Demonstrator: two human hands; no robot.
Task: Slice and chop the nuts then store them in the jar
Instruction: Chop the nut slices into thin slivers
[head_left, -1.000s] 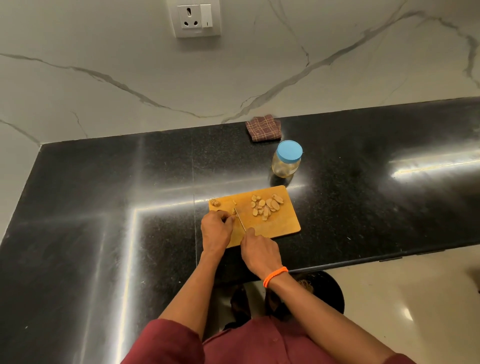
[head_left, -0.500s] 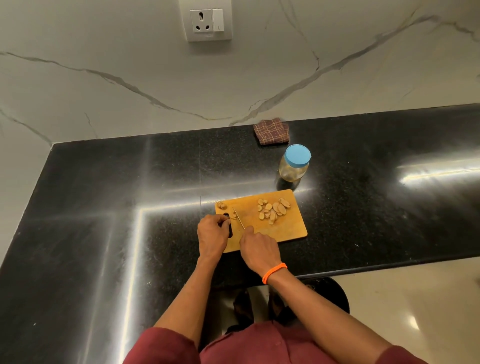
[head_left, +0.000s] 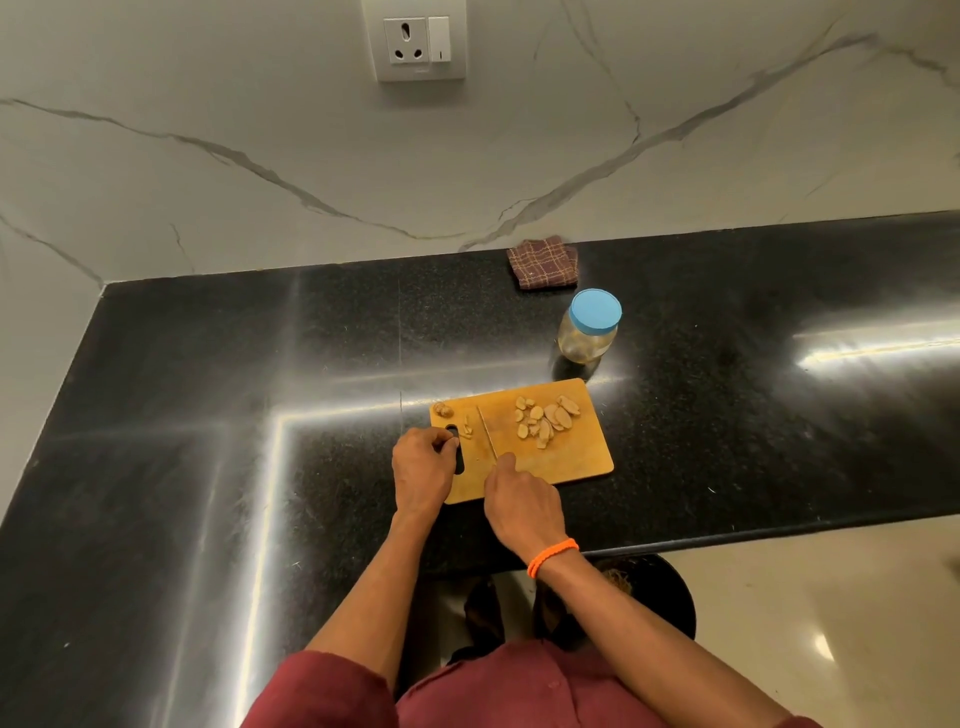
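A wooden cutting board (head_left: 576, 462) lies on the black counter. Several nut slices (head_left: 545, 422) are heaped on its far right part. One whole nut (head_left: 442, 410) sits at the far left corner, with a few small slices (head_left: 466, 427) beside it. My right hand (head_left: 524, 499) grips a knife (head_left: 487, 434) whose thin blade points away across the board. My left hand (head_left: 421, 467) rests at the board's left end, its fingers curled by the handle slot; I cannot see anything between them. A clear jar (head_left: 586, 338) with a blue lid stands shut behind the board.
A folded checked cloth (head_left: 543, 262) lies against the marble wall behind the jar. A wall socket (head_left: 421, 41) is above. The counter's front edge (head_left: 727, 532) runs just behind my wrists, and a dark round stool (head_left: 660, 592) stands below it.
My left hand has drawn back from beside the blade to the handle slot, uncovering small slices. The knife blade now shows at full length. The camera has shifted slightly.
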